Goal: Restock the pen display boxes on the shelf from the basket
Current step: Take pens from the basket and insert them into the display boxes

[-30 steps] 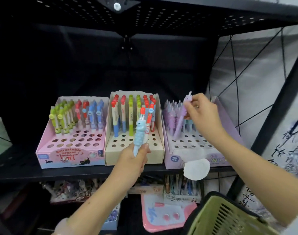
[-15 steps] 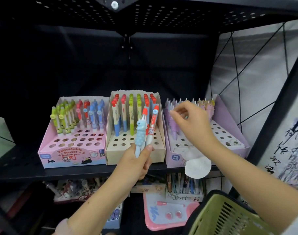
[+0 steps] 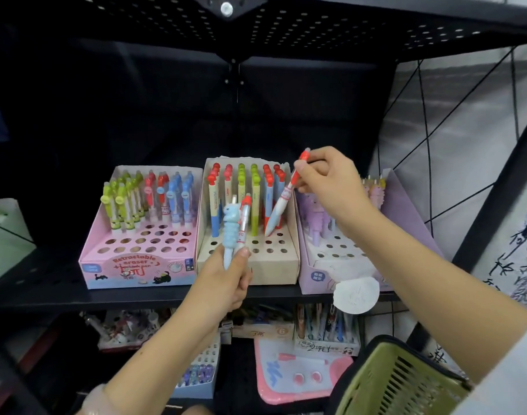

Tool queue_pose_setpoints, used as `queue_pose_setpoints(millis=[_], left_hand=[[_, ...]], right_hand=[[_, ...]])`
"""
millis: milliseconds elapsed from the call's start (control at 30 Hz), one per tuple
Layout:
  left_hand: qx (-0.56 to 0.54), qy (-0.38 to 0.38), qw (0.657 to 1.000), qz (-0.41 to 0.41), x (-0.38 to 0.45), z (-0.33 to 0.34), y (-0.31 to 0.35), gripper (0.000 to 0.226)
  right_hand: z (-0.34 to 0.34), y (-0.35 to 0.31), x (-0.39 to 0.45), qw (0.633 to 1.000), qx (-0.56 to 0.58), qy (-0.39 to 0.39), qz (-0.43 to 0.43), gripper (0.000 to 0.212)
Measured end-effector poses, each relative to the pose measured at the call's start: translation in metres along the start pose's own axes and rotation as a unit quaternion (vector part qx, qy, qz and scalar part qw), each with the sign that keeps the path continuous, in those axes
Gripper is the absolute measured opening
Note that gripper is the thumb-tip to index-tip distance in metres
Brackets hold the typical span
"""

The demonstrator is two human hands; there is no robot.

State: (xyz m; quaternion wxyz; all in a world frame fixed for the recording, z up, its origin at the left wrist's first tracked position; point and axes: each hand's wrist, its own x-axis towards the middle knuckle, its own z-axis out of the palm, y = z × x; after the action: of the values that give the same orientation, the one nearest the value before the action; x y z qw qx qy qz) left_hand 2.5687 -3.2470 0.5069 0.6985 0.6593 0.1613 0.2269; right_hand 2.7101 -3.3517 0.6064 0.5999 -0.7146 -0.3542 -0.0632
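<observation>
- My right hand [image 3: 331, 187] pinches a red-capped pen [image 3: 281, 202] near its top; the pen is tilted, and its tip is at a hole in the back right of the beige box [image 3: 274, 265]. I judge this pen is about to be seated, not yet in.
- My left hand [image 3: 223, 283] is closed around two more pens, held upright just in front of the beige box: a blue dinosaur pen [image 3: 230, 232] and a second red-capped pen [image 3: 243, 223]. These two wait for their places.
- The beige box, between my hands, has its back rows filled with red, green and blue pens; the front rows of holes are open.
- The pink box [image 3: 136, 271], left of my left hand, holds green, red and blue pens at the back, with many free holes in front.
- The purple box [image 3: 322, 277], under my right forearm, holds purple and pink character pens at the back; its front holes are also free.
- The green basket [image 3: 397, 384] is below my right arm; I cannot tell what is inside.
- So restocking looks partly done, and many holes remain.
</observation>
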Motion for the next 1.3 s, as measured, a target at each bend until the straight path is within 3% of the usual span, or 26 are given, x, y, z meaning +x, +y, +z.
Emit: queue_pose_setpoints(millis=[300, 467, 667, 833, 967, 1133, 1300], left_hand=[[-0.019, 0.137, 0.987, 0.086, -0.011, -0.067, 0.008, 0.016], [-0.031, 0.184, 0.978, 0.089, -0.02, -0.105, 0.008, 0.016], [-0.032, 0.178, 0.978, 0.098, -0.028, -0.132, 0.009, 0.018], [-0.028, 0.177, 0.979, 0.094, -0.028, -0.143, 0.009, 0.018], [-0.039, 0.177, 0.98, 0.084, -0.026, -0.143, 0.007, 0.017], [-0.048, 0.164, 0.982, 0.08, -0.025, -0.143, 0.004, 0.018], [-0.041, 0.15, 0.984, 0.087, -0.025, -0.143, 0.003, 0.018]], right_hand=[[0.084, -0.033, -0.005, 0.995, 0.033, -0.073, -0.066, 0.015], [0.145, -0.045, 0.004, 0.987, -0.07, -0.09, -0.113, 0.015], [0.191, -0.048, 0.016, 0.961, -0.21, -0.128, -0.13, 0.022], [0.194, -0.052, 0.024, 0.958, -0.228, -0.101, -0.145, 0.024], [0.195, -0.045, 0.027, 0.94, -0.28, -0.152, -0.125, 0.022], [0.2, -0.029, 0.03, 0.876, -0.43, -0.155, -0.151, 0.039], [0.201, -0.022, 0.027, 0.853, -0.477, -0.148, -0.154, 0.045]])
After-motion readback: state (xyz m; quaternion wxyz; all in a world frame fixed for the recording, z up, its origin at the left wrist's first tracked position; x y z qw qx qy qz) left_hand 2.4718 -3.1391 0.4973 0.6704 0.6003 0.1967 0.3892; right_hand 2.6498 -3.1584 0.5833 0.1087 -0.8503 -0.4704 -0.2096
